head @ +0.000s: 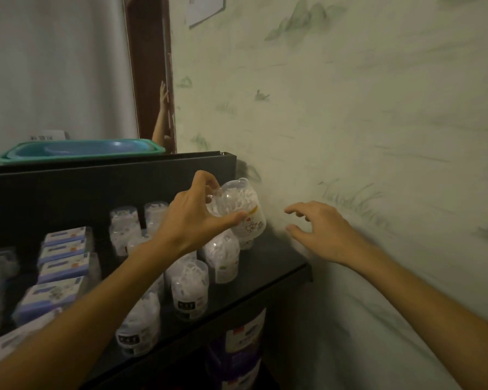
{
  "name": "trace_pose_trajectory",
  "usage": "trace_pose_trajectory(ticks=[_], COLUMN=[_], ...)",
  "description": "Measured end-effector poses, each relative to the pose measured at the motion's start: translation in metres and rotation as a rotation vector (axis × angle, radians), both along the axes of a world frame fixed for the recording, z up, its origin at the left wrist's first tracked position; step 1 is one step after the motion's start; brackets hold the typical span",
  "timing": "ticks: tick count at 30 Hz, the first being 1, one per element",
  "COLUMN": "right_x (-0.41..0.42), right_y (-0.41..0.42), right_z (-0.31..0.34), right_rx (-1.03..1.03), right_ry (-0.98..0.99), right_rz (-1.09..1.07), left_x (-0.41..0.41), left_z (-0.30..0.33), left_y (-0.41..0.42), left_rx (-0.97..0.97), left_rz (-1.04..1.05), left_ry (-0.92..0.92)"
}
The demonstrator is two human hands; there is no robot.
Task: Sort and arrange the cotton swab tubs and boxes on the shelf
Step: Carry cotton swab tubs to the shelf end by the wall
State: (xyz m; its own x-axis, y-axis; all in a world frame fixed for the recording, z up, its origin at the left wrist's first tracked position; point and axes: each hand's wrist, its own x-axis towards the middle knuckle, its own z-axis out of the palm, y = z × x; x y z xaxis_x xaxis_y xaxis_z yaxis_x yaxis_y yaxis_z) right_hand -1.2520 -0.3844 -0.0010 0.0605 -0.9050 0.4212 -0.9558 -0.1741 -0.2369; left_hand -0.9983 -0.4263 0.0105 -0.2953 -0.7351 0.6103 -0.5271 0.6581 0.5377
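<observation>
I have the left hand (pixel 197 212) gripping a clear cotton swab tub (pixel 241 212), thumb under its lower side and fingers (pixel 209 178) curled over the lidded end. The tub is tilted, lid toward the back panel, and held above the right end of the black shelf (pixel 276 266), just over another clear tub (pixel 223 257) that stands there. My right hand (pixel 319 229) hovers beside the wall (pixel 350 108), fingers spread and loosely curved, holding nothing and well short of touching the tub.

More round tubs (pixel 189 288) stand in a loose cluster along the shelf's middle, some at the back (pixel 124 223) and one near the front edge (pixel 138 330). To the left, blue-and-white swab boxes (pixel 65 266) lie in a row running front to back. A teal basin (pixel 82 150) sits on top of the unit, and packages show on the level below (pixel 243 342).

I judge this to be the placing step for one tub: it is lifted and not yet set down. The bare patch of shelf at the right end, next to the wall, looks the likely spot. The next move calls for turning the tub upright, then lowering it onto that patch without knocking the tub directly beneath. The right hand seems ready to steady it or take it over; I cannot tell which.
</observation>
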Motion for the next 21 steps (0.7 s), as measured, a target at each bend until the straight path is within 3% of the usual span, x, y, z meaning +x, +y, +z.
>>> trace_pose_trajectory(ticks=[6,21], right_x=[-0.028,-0.064], right_y=[-0.022,-0.047], right_z=[0.002,-0.035], right_rx=[0.025,0.08], right_ry=[-0.043,-0.119], right_rz=[0.062,0.237], left_x=[-0.04,-0.104], left_z=[-0.013,-0.054], left_y=[-0.011,-0.019], left_rx=[0.076,0.063], left_rz=[0.138,0.394], left_ry=[-0.226,-0.682])
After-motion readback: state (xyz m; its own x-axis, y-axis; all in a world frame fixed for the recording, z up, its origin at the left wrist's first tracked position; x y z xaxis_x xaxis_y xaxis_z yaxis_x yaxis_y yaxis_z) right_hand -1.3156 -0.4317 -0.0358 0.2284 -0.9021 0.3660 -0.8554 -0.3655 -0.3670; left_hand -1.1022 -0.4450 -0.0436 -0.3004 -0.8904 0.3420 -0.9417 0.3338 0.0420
